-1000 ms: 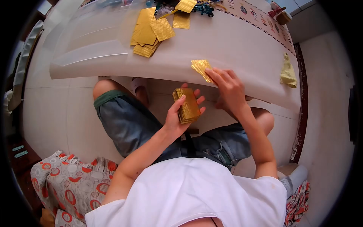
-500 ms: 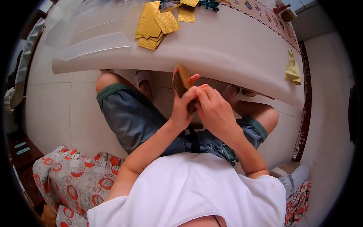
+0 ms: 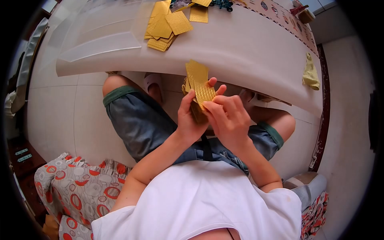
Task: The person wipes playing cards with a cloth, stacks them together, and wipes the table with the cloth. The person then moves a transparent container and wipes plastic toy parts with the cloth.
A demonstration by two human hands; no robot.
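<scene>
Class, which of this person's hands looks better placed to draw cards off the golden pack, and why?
Probably the right hand: its fingers grip the near end of the upper cards. The left hand seems less free, as it cradles the pack with its thumb along one side.

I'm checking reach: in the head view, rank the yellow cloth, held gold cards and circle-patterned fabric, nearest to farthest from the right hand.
1. Gold cards: in the left hand, touching the right hand.
2. Yellow cloth: off to the right, on the table.
3. Circle-patterned fabric: at the lower left of the view.
</scene>
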